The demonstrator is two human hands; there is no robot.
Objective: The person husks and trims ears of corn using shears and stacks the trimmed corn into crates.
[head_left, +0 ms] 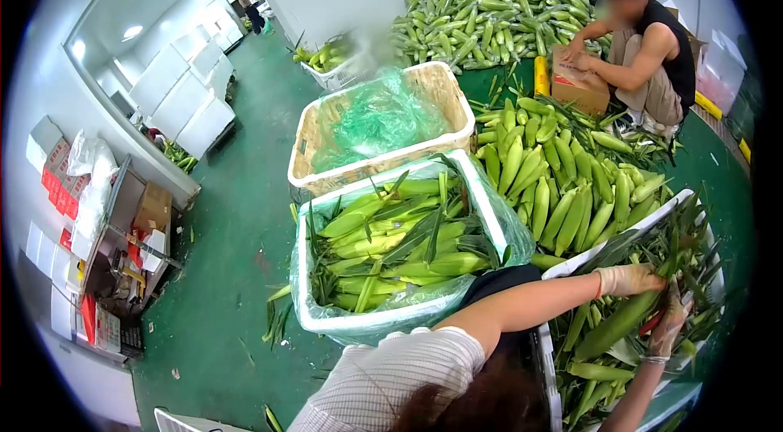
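A large green ear of corn (617, 326) in its husk lies slanted over the right-hand bin (551, 379). My left hand (634, 279), in a pale glove, is closed around the leafy top end of this ear. Just below it is my right hand (670, 324), also gloved, with its fingers curled close to the same end. A small red object (652, 323) shows at the right fingers; its kind is partly hidden. Loose corn leaves (689, 252) and more ears (599, 372) fill the bin around both hands.
A white foam box (306, 301) lined with green plastic holds husked ears. Behind it stands a beige crate (449, 89) with green film. Unwrapped corn (563, 179) is heaped ahead; bagged corn (489, 12) lies by the wall. A person (652, 48) squats beside a carton (577, 83).
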